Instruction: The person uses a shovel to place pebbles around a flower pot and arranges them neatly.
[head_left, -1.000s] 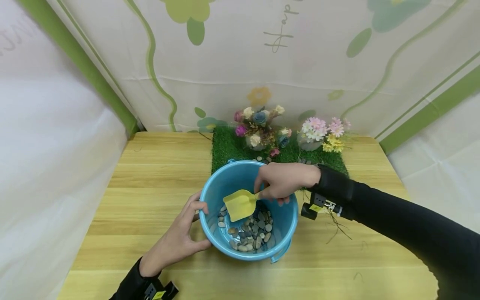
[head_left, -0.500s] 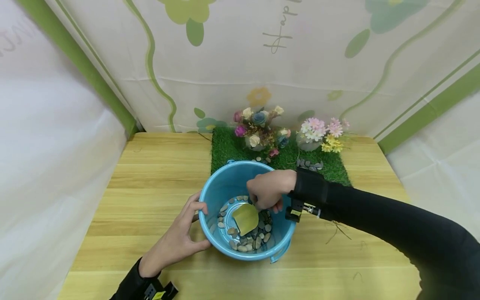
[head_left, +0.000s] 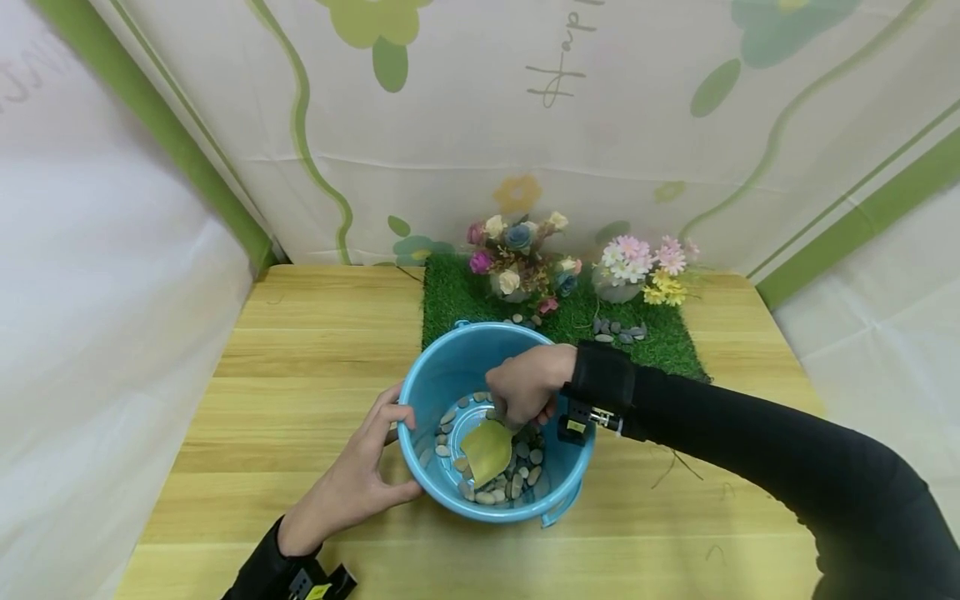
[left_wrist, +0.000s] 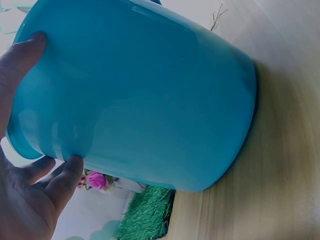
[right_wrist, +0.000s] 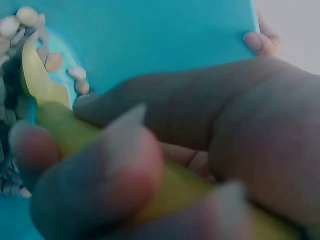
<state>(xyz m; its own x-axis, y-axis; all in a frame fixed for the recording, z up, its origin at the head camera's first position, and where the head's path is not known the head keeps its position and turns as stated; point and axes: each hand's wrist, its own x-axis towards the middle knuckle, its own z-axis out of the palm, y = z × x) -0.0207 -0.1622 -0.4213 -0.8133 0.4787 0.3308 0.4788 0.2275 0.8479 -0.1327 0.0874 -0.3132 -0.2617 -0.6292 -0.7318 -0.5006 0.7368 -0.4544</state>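
Observation:
A blue bucket (head_left: 453, 367) stands on the wooden table, with grey and tan pebbles (head_left: 498, 492) lying over its bottom. My left hand (head_left: 356, 475) grips its left rim, fingertips over the edge and thumb against the outside. In the left wrist view, the thumb and fingers press on the bucket's wall (left_wrist: 125, 90). Down inside the bucket, my right hand (head_left: 527, 385) holds a yellow toy shovel (head_left: 489, 452) by its handle. The shovel's blade is among the pebbles, tilted down. In the right wrist view, fingers wrap round the yellow handle (right_wrist: 70, 127).
Behind the bucket lies a mat of artificial grass (head_left: 457, 287). On it stand a pot of mixed roses (head_left: 517, 258) and one of pink, white and yellow flowers (head_left: 637, 267). Small stones (head_left: 618, 331) lie near its front. The bucket's handle (head_left: 561, 508) hangs at the lower right.
My right hand has lowered the shovel from above the pebbles deeper into the bucket, moving slightly left. Its blade is now down among the stones. The left hand and the bucket have barely moved.

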